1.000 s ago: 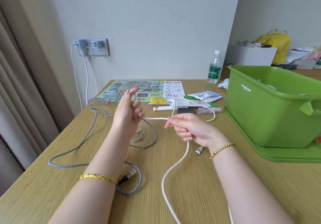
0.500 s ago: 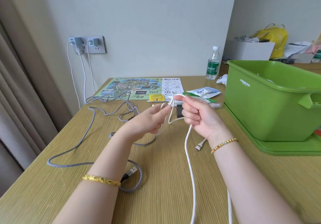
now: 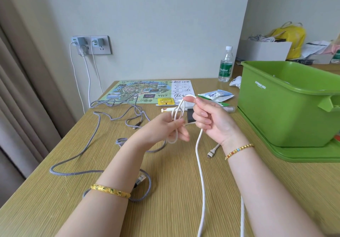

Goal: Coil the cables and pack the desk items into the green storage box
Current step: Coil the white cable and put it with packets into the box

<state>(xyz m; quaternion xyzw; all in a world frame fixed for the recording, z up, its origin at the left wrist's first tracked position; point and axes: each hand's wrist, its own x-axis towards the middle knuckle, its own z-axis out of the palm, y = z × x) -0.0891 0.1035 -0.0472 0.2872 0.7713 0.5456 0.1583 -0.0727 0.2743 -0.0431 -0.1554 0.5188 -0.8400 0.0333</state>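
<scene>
**White cable half-coiled; loops could slip before it reaches the box**

Both hands work a white cable (image 3: pixel 199 163) above the worktop (image 3: pixel 184 200). Left hand (image 3: pixel 165 129) pinches a couple of small loops at their lower end, grip clamped on the cable w/ thumb and fingers. Right hand (image 3: pixel 207 119) has fingers curled round the cable, feeding a loop over the top near the thumb. The rest of the cable hangs down from the right hand and runs out of frame at the bottom; how much is left can't be told.

Risks, judged from here: loops are small and held by a light pinch, so a springy cable may pop open if the left hand shifts. The hanging tail could drag or snag on the worktop edge and tug the coil apart. A loose connector (image 3: pixel 211 152) lies by the right wrist; whether it belongs to this cable is unclear.

A grey braided cable (image 3: pixel 82 150) sprawls uncoiled on the left, one stretch passing under the left forearm, and could tangle w/ the white tail. Green storage box (image 3: pixel 285 111) stands at right on its lid, open; small packets (image 3: pixel 215 96) and a map sheet (image 3: pixel 145 91) not yet packed.
</scene>
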